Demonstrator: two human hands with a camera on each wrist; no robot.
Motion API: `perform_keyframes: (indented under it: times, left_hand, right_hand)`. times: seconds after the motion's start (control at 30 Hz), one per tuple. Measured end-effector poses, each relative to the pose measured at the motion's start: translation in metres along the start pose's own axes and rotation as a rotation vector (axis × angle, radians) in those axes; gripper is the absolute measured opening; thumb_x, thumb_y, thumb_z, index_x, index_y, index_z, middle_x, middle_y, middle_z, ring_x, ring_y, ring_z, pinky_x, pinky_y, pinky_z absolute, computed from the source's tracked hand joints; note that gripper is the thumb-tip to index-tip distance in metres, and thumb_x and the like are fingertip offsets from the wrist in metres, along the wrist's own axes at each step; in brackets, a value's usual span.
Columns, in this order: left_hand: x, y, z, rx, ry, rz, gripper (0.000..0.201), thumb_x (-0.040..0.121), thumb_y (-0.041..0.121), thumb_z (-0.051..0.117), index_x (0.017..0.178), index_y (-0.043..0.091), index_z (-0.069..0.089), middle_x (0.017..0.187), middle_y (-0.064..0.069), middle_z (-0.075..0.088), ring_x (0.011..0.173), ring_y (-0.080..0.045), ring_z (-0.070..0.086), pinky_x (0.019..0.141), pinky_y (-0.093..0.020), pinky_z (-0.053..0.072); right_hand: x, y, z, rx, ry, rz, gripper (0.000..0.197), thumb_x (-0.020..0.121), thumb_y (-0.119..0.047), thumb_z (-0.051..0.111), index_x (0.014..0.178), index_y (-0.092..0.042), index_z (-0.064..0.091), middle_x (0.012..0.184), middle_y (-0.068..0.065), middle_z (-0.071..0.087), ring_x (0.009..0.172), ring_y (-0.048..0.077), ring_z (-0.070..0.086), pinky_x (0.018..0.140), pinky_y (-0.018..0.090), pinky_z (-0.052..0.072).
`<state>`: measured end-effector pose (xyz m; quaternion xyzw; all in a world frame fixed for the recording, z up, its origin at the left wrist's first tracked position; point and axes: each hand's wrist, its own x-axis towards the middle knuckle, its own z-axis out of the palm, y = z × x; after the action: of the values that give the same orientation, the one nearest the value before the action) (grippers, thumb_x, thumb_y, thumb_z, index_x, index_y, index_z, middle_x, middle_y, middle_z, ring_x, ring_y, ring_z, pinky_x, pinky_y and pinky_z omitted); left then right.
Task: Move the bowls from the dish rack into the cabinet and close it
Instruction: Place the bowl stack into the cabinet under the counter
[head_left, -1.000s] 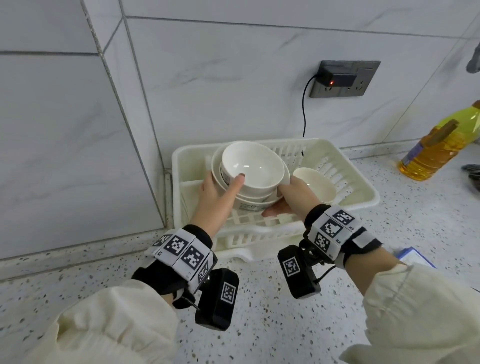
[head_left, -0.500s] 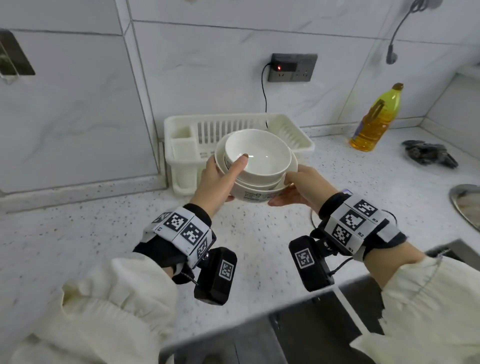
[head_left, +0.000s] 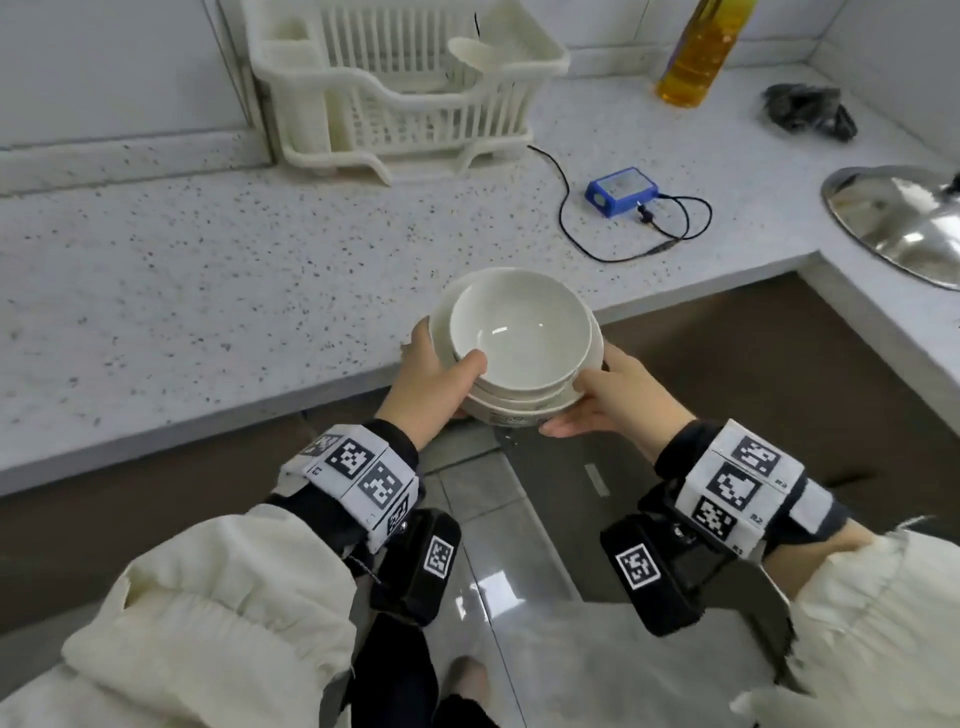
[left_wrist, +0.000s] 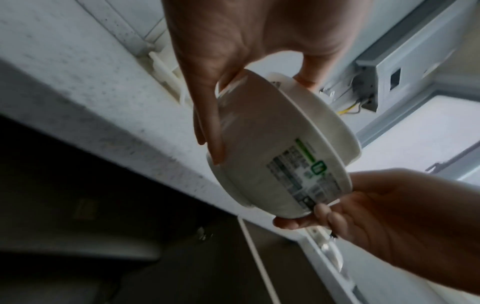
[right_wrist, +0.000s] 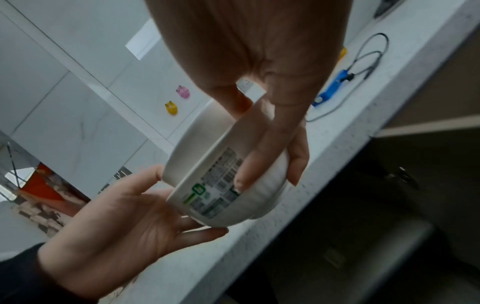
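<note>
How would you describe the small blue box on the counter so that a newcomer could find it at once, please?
Start at the white dish rack against the wall on the speckled countertop. Just to its right and nearer the counter's edge lies the blue box. It is the only blue thing there, and black cables loop out of it.

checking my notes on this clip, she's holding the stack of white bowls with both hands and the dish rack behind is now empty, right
Not quite. Both the left hand and the right hand do hold the stack of white bowls, but the dish rack is not empty: the head view shows one white bowl still leaning inside it.
</note>
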<state>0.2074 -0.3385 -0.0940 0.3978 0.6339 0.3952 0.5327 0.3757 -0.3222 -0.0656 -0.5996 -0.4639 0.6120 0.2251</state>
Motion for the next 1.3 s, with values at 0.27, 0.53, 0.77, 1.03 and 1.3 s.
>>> perform_keyframes:
  times: [0.27,0.53,0.77,1.03,1.3]
  left_hand:
    - [0.012,-0.115,-0.001,0.143,-0.099,-0.132,0.062,0.079,0.019,0.056,0.133,0.023,0.025,0.133,-0.007,0.040,0.115,-0.022,0.047,0.097,-0.047,0.047]
    - [0.082,-0.214,-0.022,0.144,0.017,-0.219,0.054,0.081,0.012,0.053,0.130,0.015,0.033,0.126,-0.010,0.048,0.115,-0.028,0.049,0.097,-0.050,0.047]
    - [0.159,-0.285,-0.053,-0.024,0.196,-0.312,0.059,0.083,0.007,0.051,0.136,0.017,0.026,0.118,0.000,0.044,0.117,-0.026,0.047,0.102,-0.051,0.043]
    - [0.207,-0.317,-0.071,-0.303,0.297,-0.340,0.076,0.087,0.013,0.054,0.147,0.026,0.008,0.145,-0.007,0.035,0.119,-0.022,0.046,0.100,-0.045,0.045]
    - [0.224,-0.325,-0.072,-0.217,0.365,-0.320,0.104,0.056,0.040,0.064,0.145,0.024,0.013,0.137,-0.009,0.049,0.126,-0.030,0.049,0.107,-0.048,0.039]
  right_hand:
    - [0.038,0.117,0.025,0.038,0.005,0.124,0.046,0.091,-0.002,0.040,0.133,-0.018,0.037,0.097,0.016,0.065,0.054,0.024,0.069,0.058,0.032,0.062]
    - [0.143,0.198,0.077,0.104,-0.011,0.165,0.047,0.089,0.001,0.040,0.134,-0.013,0.037,0.100,0.014,0.062,0.051,0.022,0.070,0.048,0.025,0.058]
    - [0.256,0.220,0.130,0.051,-0.072,0.191,0.047,0.087,0.002,0.041,0.134,-0.007,0.039,0.114,0.019,0.057,0.065,0.033,0.064,0.056,0.036,0.060]
    - [0.340,0.220,0.174,0.057,-0.094,0.259,0.026,0.084,0.007,0.048,0.108,-0.002,0.044,0.084,0.022,0.060,0.085,0.047,0.068,0.075,0.048,0.059]
    - [0.368,0.209,0.187,0.024,-0.062,0.225,0.043,0.087,0.008,0.043,0.130,0.004,0.040,0.120,0.022,0.057,0.112,0.046,0.058,0.081,0.045,0.052]
